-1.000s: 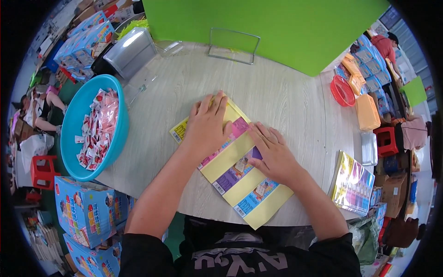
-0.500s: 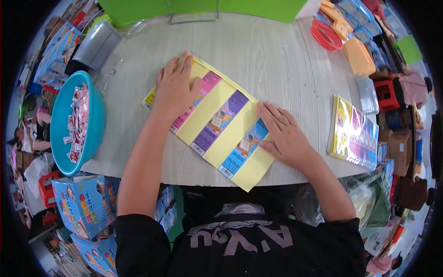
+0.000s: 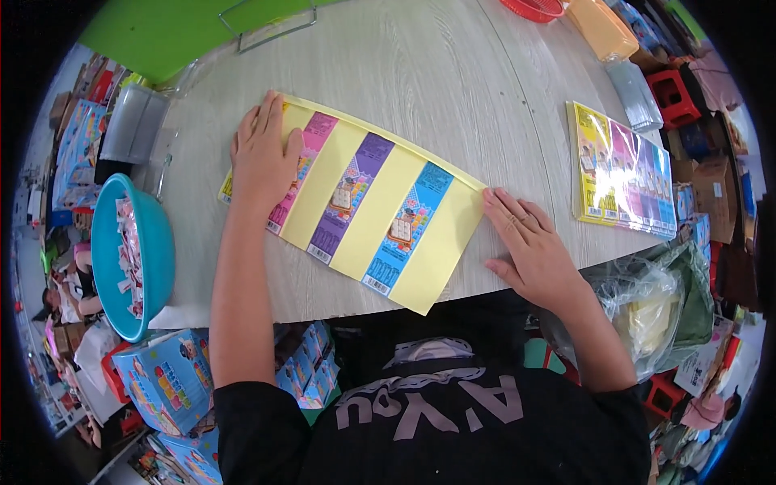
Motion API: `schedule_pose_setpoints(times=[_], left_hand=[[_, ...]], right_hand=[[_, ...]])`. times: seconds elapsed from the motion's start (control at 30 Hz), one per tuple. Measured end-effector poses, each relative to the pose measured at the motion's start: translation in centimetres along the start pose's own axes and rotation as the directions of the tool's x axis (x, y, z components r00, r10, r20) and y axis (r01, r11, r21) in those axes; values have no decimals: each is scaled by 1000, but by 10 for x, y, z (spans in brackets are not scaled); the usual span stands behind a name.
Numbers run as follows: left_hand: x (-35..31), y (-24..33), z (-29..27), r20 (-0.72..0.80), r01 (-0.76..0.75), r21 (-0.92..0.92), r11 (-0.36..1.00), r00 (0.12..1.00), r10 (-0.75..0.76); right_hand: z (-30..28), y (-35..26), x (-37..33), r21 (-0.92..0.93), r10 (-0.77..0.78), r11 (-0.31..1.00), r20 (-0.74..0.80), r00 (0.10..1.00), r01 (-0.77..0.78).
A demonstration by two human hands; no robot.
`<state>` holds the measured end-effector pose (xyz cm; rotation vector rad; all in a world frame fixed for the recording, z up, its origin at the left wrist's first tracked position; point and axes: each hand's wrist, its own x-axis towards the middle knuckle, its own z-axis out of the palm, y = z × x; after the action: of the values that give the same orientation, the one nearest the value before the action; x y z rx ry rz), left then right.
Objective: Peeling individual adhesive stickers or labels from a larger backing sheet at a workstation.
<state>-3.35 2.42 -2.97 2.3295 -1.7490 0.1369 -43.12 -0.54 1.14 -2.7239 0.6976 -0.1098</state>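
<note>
A pale yellow card sheet [image 3: 380,212] lies aslant on the table in front of me, with a narrow folded flap along its far edge. Pink, purple [image 3: 353,196] and blue [image 3: 411,222] printed strips cross it, and a yellow strip shows partly at its left end. My left hand [image 3: 263,162] rests flat on the left end, fingers stretched toward the far corner, covering part of the pink strip. Beyond the blue strip, my right hand [image 3: 533,250] is open, its fingertips at the sheet's right corner and its thumb apart from the sheet.
A stack of glossy printed cards [image 3: 622,170] lies at the right. On the left stands a teal basin [image 3: 158,267] of small wrapped packets, near a clear plastic box [image 3: 133,121]. A wire stand [image 3: 275,31] and green panel are at the back. Blue cartons [image 3: 170,380] stand below the table edge.
My right hand has slid off the blue strip to the sheet's right corner, uncovering that strip. My left hand stays on the left end. The whole view has turned and shifted.
</note>
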Motion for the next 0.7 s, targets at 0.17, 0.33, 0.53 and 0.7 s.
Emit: schedule_pose_setpoints(times=[0.17,0.33,0.53,0.7], left_hand=[[1,1,-2,1,0,-7,1000,1000,0],[-1,-3,-6,-7,-17,-56,998,1000,16],[-3,4,-22,-12,-31,-159,987,999,29],[-5,5,-37,9,99,-201,974,995,-100]], right_hand=[[-4,-1,-7,9,25,1000,5,1000,-25],[-11,0,-10,55,49,997,-6,999,-48],[-23,5,6,103,81,992,-121,989,-68],[-22,3,51,66,45,997,-193,980,-33]])
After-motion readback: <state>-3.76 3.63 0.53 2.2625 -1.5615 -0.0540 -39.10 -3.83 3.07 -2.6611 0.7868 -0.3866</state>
